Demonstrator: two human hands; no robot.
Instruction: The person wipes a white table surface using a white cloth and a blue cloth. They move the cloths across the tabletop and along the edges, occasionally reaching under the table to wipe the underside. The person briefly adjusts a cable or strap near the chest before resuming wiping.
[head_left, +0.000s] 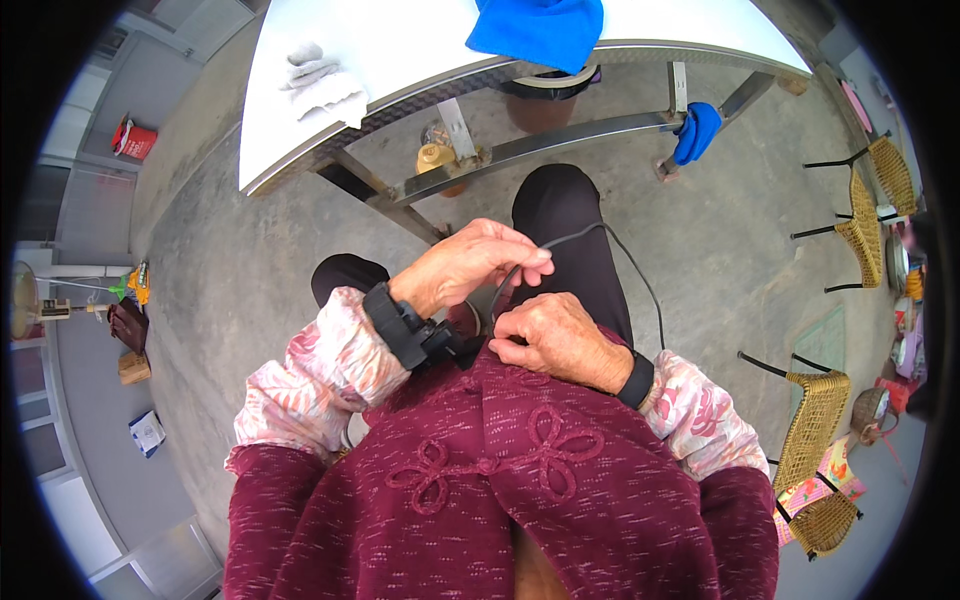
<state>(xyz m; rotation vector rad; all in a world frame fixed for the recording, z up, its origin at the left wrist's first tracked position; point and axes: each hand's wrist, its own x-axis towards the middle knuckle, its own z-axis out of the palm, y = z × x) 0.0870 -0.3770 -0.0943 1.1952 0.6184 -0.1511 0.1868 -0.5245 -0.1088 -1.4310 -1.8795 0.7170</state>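
A thin dark cable (634, 256) loops over my right knee. My left hand (480, 262) has the cable between thumb and fingers, above my lap. My right hand (562, 337) is curled at the hem of the maroon jacket (450, 405), near the cable's lower stretch; its fingertips are partly hidden, and what they hold is unclear. A black strap with a dark device (409, 330) is around my left wrist, and a black band (637, 380) around my right.
Ahead stands a white table (420, 37) with a metal frame, bearing a white cloth (322, 82) and a blue cloth (544, 30). Beneath are a bucket (540, 109) and a yellow container (437, 159). Another blue cloth (697, 133) hangs on the frame. Woven chairs (814, 420) stand at right.
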